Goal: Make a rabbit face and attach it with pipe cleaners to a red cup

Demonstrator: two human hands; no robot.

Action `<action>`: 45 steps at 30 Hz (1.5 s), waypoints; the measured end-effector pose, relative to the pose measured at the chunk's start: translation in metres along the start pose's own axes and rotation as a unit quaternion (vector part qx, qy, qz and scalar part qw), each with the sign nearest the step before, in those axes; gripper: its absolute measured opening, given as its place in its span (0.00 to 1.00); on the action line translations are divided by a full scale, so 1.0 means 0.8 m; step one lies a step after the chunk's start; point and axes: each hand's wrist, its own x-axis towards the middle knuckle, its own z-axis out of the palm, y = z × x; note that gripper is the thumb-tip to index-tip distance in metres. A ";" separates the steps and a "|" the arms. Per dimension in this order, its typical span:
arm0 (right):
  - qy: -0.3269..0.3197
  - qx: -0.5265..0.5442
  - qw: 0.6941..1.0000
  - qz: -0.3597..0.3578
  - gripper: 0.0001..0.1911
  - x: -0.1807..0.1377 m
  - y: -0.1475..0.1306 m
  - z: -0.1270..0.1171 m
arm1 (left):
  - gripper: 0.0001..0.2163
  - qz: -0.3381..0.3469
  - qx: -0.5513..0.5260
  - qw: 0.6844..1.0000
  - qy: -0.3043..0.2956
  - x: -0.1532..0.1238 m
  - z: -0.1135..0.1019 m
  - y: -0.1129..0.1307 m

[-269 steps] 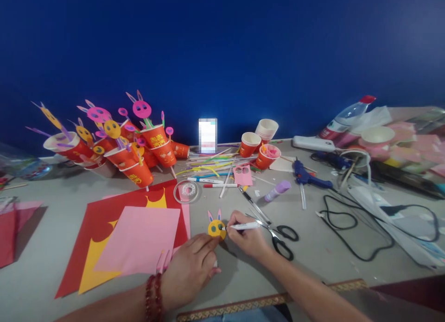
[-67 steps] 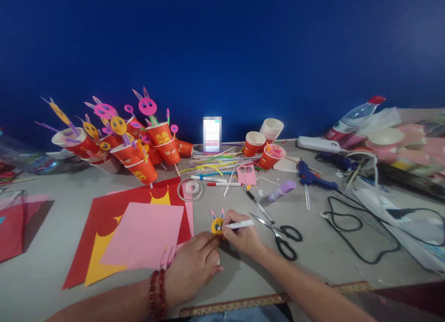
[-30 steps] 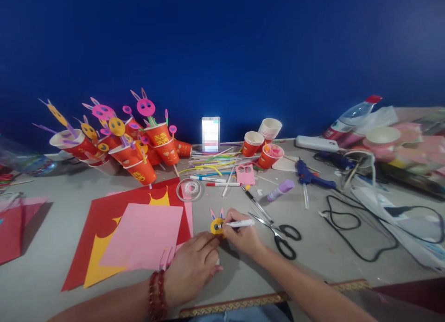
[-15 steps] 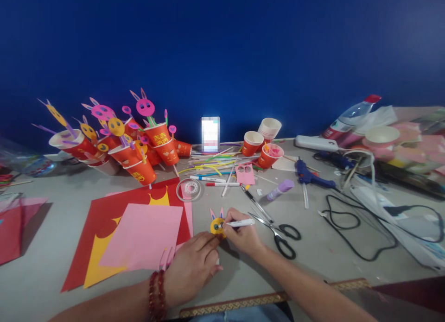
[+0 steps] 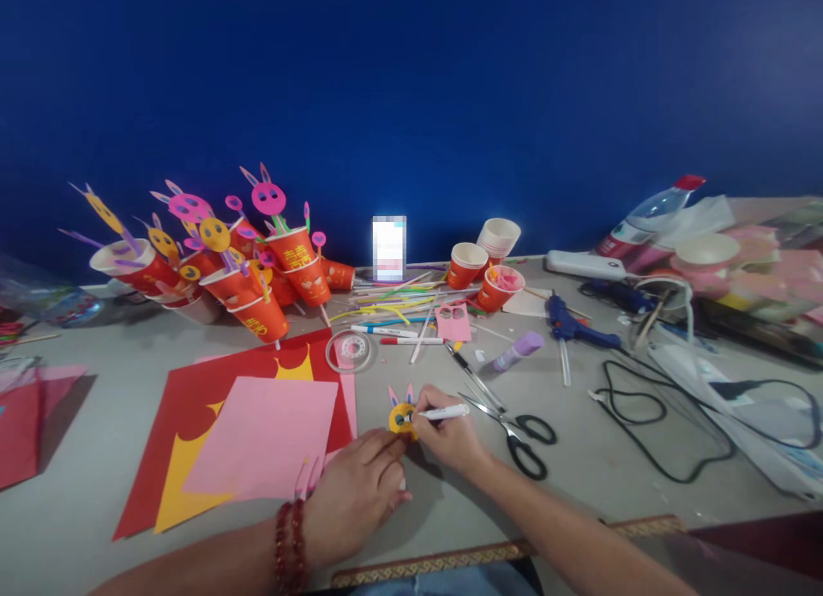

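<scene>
A small yellow paper rabbit face (image 5: pixel 397 418) with pink-and-blue ears and dark eyes lies on the grey table before me. My left hand (image 5: pixel 360 489), with red beads at the wrist, rests over its lower edge, fingers together and holding it; a bit of something white shows near the thumb. A white marker (image 5: pixel 447 412) is pinched in my right hand (image 5: pixel 447 433), its tip at the right eye of the face. To the right of that hand lie black-handled scissors (image 5: pixel 524 433) and a black pen (image 5: pixel 476 377).
Pink paper (image 5: pixel 263 433) lies on red and yellow sheets at left. Behind stand red paper cups (image 5: pixel 257 313) with rabbit figures, a lit phone (image 5: pixel 389 249) and pipe cleaners (image 5: pixel 392 304). At right are a purple glue stick (image 5: pixel 518 352), blue glue gun (image 5: pixel 579 326) and black cable (image 5: pixel 675 472).
The marker's back end has tilted very slightly at the rabbit's eye. Both hands stay in the same place.
</scene>
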 end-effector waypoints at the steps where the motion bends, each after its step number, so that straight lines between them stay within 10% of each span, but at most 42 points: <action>1: 0.000 -0.001 1.000 -0.002 0.06 0.000 0.000 0.000 | 0.10 -0.001 -0.001 1.000 -0.001 0.000 0.000 0.000; 45: -0.025 0.011 1.000 -0.011 0.05 0.001 -0.002 0.000 | 0.09 -0.003 -0.011 1.000 -0.008 0.001 -0.002 0.000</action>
